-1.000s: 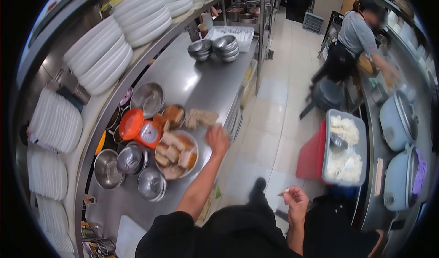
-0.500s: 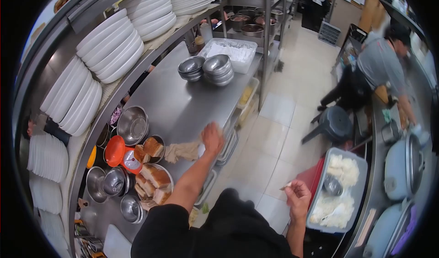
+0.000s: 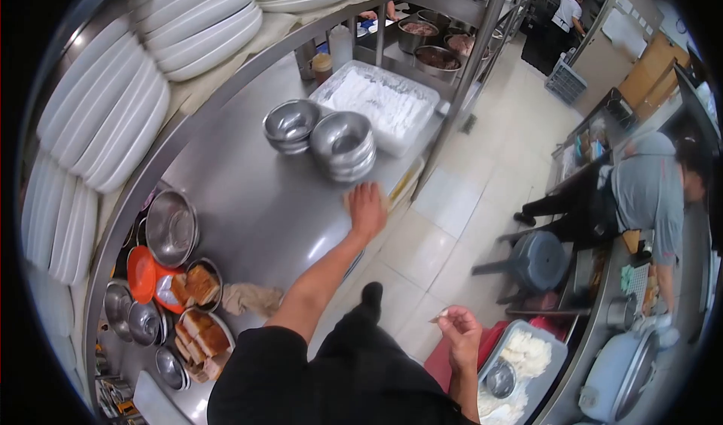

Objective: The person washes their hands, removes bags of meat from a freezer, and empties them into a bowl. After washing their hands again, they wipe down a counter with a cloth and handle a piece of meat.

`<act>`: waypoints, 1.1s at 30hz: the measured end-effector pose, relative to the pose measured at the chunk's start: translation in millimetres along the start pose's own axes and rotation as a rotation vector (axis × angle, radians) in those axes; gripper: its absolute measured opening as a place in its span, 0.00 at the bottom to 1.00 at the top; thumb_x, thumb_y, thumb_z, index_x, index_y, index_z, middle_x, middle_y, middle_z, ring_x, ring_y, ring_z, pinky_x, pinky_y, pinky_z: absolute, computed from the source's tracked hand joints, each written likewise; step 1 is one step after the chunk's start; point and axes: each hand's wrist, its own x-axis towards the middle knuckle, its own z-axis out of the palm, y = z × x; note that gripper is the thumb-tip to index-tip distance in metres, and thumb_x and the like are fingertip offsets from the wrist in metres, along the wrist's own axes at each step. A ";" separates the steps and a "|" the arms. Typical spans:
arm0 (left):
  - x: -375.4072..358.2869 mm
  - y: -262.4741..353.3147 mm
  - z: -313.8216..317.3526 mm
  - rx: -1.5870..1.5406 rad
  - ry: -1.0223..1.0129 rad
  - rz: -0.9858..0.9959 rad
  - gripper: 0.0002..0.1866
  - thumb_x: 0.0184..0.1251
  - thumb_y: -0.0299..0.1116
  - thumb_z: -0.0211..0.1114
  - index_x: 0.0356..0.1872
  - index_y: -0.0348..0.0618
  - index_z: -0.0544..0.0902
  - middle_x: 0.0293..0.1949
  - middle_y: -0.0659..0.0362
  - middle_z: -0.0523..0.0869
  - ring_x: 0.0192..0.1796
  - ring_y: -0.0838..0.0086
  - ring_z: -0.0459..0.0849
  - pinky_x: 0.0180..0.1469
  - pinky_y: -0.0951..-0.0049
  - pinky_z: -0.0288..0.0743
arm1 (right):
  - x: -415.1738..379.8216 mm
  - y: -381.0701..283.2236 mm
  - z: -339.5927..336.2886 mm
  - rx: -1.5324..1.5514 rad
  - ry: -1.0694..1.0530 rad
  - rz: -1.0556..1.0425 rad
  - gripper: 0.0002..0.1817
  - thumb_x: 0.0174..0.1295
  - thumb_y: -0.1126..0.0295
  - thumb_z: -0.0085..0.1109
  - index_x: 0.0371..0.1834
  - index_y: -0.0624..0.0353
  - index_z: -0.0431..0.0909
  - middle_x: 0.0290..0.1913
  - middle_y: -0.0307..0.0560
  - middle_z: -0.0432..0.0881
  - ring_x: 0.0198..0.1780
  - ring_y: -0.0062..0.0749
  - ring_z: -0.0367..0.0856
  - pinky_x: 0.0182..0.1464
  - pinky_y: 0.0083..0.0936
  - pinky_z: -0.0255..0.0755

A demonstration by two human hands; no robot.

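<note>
My left hand (image 3: 367, 213) is at the front edge of the steel table (image 3: 248, 214), just below the stacked metal bowls (image 3: 343, 146). Its fingers are closed, and a bit of something tan shows beside them, too little to name. My right hand (image 3: 459, 333) is raised over the aisle, thumb and fingers pinched on a small pale piece I cannot identify. Below it stands a grey tub (image 3: 553, 350) of white rice-like food, with a metal bowl (image 3: 501, 380) inside. A second bowl stack (image 3: 291, 126) stands beside the first.
A white powder tray (image 3: 384, 105) stands at the table's far end. Nearer are a crumpled beige cloth (image 3: 252, 299), browned meat slabs (image 3: 203, 335) and an orange scale (image 3: 143, 274). White plates (image 3: 113, 109) fill the shelf. A grey stool (image 3: 538, 263) and a co-worker (image 3: 651, 184) are at right.
My left hand has moved along the table edge toward the bowl stacks. The view has shifted forward and turned. My right hand remains raised in a pinch. The co-worker still leans over the right counter.
</note>
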 end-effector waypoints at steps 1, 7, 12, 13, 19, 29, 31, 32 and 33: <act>12.0 3.7 10.2 0.026 0.023 0.048 0.39 0.49 0.32 0.65 0.65 0.38 0.61 0.64 0.44 0.64 0.68 0.51 0.60 0.69 0.54 0.50 | 16.0 -6.6 1.4 -0.008 -0.002 -0.003 0.12 0.54 0.81 0.65 0.41 0.63 0.76 0.36 0.39 0.79 0.38 0.20 0.77 0.45 0.18 0.73; 68.6 24.5 51.7 0.019 -0.015 0.348 0.38 0.46 0.24 0.62 0.65 0.37 0.62 0.63 0.45 0.64 0.67 0.52 0.62 0.68 0.53 0.53 | 93.4 -42.3 14.9 -0.002 -0.028 -0.035 0.11 0.55 0.81 0.64 0.41 0.65 0.76 0.35 0.40 0.79 0.38 0.20 0.78 0.42 0.17 0.74; 110.0 50.9 62.8 -0.001 0.018 0.503 0.36 0.45 0.24 0.62 0.63 0.36 0.65 0.59 0.44 0.68 0.64 0.52 0.64 0.67 0.55 0.54 | 141.8 -61.7 10.1 0.005 -0.004 -0.029 0.11 0.55 0.81 0.64 0.40 0.64 0.76 0.34 0.39 0.80 0.36 0.20 0.77 0.40 0.15 0.71; 117.9 54.9 68.4 -0.004 0.024 0.505 0.37 0.45 0.24 0.62 0.63 0.35 0.65 0.59 0.43 0.68 0.64 0.51 0.64 0.67 0.54 0.54 | 152.3 -65.9 7.3 -0.002 0.004 -0.029 0.11 0.55 0.81 0.64 0.40 0.63 0.76 0.34 0.39 0.80 0.36 0.20 0.77 0.38 0.15 0.69; 153.7 84.9 90.4 -0.014 0.012 0.489 0.37 0.44 0.23 0.62 0.62 0.34 0.65 0.59 0.42 0.68 0.63 0.49 0.65 0.66 0.53 0.55 | 226.5 -89.4 -26.8 0.034 -0.013 -0.036 0.13 0.54 0.82 0.65 0.41 0.65 0.76 0.35 0.40 0.80 0.35 0.19 0.77 0.42 0.15 0.72; 224.8 141.9 118.4 0.059 0.094 0.299 0.33 0.48 0.25 0.58 0.61 0.36 0.67 0.60 0.42 0.67 0.63 0.49 0.65 0.67 0.52 0.54 | 384.0 -158.0 -80.8 0.021 -0.341 -0.022 0.12 0.55 0.78 0.66 0.42 0.64 0.76 0.36 0.39 0.81 0.38 0.19 0.78 0.39 0.15 0.72; 227.4 149.4 122.7 0.068 0.106 0.250 0.33 0.47 0.26 0.60 0.61 0.38 0.69 0.60 0.43 0.69 0.63 0.50 0.65 0.67 0.52 0.54 | 411.2 -166.4 -90.7 0.014 -0.398 -0.010 0.12 0.55 0.77 0.66 0.42 0.63 0.77 0.36 0.39 0.81 0.37 0.18 0.78 0.38 0.14 0.71; 226.7 151.6 122.6 0.049 0.109 0.220 0.33 0.47 0.27 0.61 0.61 0.39 0.70 0.59 0.43 0.70 0.63 0.51 0.66 0.67 0.53 0.55 | 423.6 -168.3 -95.6 0.005 -0.423 -0.006 0.12 0.55 0.77 0.66 0.42 0.63 0.77 0.36 0.39 0.81 0.37 0.18 0.77 0.38 0.14 0.71; 227.3 153.6 122.0 0.030 0.116 0.191 0.33 0.46 0.28 0.62 0.60 0.40 0.70 0.58 0.44 0.71 0.62 0.51 0.67 0.67 0.54 0.56 | 436.0 -170.8 -99.8 -0.004 -0.450 -0.004 0.12 0.55 0.76 0.66 0.42 0.63 0.77 0.36 0.39 0.81 0.37 0.18 0.77 0.38 0.14 0.71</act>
